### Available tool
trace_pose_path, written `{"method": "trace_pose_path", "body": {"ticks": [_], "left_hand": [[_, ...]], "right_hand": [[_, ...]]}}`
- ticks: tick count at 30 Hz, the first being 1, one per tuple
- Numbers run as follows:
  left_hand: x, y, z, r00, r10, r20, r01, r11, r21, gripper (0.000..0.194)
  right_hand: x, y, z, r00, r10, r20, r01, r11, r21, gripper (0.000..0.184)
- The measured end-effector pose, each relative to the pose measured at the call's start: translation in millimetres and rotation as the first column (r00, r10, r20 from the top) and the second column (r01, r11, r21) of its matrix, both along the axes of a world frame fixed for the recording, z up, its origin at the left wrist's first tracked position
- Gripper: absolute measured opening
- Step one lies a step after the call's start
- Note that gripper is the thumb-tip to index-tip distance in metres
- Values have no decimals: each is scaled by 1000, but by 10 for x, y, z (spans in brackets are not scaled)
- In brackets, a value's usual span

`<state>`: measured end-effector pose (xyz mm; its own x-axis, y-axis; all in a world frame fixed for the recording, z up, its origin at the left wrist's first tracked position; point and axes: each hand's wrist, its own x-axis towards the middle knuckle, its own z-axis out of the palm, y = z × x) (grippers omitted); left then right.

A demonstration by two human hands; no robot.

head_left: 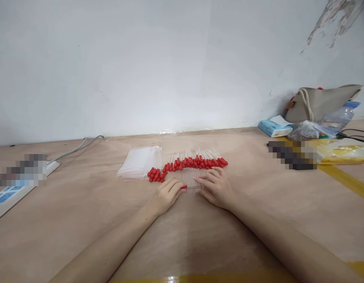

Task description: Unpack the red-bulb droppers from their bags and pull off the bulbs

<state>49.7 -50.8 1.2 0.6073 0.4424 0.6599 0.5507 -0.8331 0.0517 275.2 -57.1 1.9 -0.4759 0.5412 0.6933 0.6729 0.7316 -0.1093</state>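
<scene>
My left hand (167, 194) pinches a small red rubber bulb (184, 186) between thumb and fingertips. Level with it, a thin clear dropper tube runs toward my right hand (215, 186), whose thumb and fingers close around its other end. The exact grip is partly hidden. Clear dropper tubes (187, 175) lie side by side between and just beyond my hands. Behind them is a row of droppers with red bulbs (196, 161), their clear stems pointing to the wall. Loose red bulbs (155, 175) form a small heap beyond my left hand.
A stack of clear plastic bags (139, 161) lies left of the droppers. A power strip (22, 192) with a grey cable is at far left. On the right are a blue tissue pack (273, 126), a black object (291, 155), a grey bag (326, 104) and yellow packaging (341, 154).
</scene>
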Motion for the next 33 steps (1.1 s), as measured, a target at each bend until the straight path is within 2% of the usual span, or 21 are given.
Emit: {"method": "trace_pose_path", "body": {"ticks": [3,7,12,22,26,29,31,33], "left_hand": [[17,8,-23,999,-32,-4,32,999,23,13],[34,4,23,999,10,-52,-6,997,80,27],[39,-19,78,998,33,-51,-25,987,160,11],[-30,-75,120,996,34,-84,-27,996,79,8],[-228,-67,148,995,97,-2,-96,993,69,10],[-348,-37,169,983,141,120,-141,990,-14,14],[-393,25,214,948,233,219,-219,972,-84,17],[-443,138,296,883,372,288,-339,927,-158,20]], "right_hand": [[-83,3,-18,997,58,48,-58,998,12,20],[-114,-3,-25,995,86,56,-86,996,-1,17],[-99,-16,-32,993,119,28,-119,993,2,15],[-48,-13,-62,977,215,-7,-215,976,20,16],[84,43,-83,986,106,-129,-108,994,-6,17],[97,71,-96,969,10,-246,-32,996,-84,24],[69,79,-107,967,-46,-252,13,992,-127,29],[48,83,-119,963,-122,-241,83,983,-163,29]]}}
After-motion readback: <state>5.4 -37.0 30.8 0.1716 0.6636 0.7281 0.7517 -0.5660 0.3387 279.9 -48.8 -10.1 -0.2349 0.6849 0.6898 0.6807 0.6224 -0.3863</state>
